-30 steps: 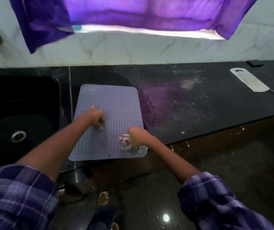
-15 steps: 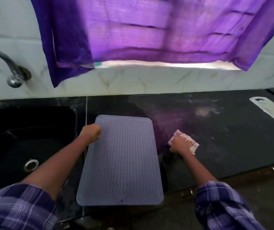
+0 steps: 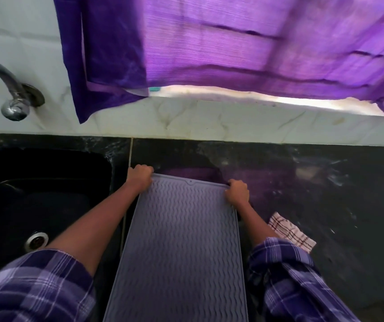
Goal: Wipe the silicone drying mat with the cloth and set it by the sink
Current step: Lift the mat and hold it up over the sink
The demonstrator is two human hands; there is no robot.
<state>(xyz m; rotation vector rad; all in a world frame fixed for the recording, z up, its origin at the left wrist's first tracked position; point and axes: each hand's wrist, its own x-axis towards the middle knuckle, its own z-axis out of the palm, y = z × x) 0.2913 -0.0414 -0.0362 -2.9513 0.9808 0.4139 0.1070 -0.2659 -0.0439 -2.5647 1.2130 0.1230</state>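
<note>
Silicone filled our grip: our left hand [image 3: 140, 177] and right hand [image 3: 237, 191] each clenched a far corner of the mat [image 3: 181, 247], grey-lilac, wave-ribbed, lying just right of the sink [image 3: 47, 205]; the cloth [image 3: 291, 233] lay at three o'clock.

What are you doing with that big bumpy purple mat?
A person is gripping the far corners of the silicone drying mat, one with the left hand and one with the right hand. The mat lies on the dark counter, right next to the sink. The checked cloth lies on the counter to the right, with no hand on it, so the wiping looks finished.
</note>
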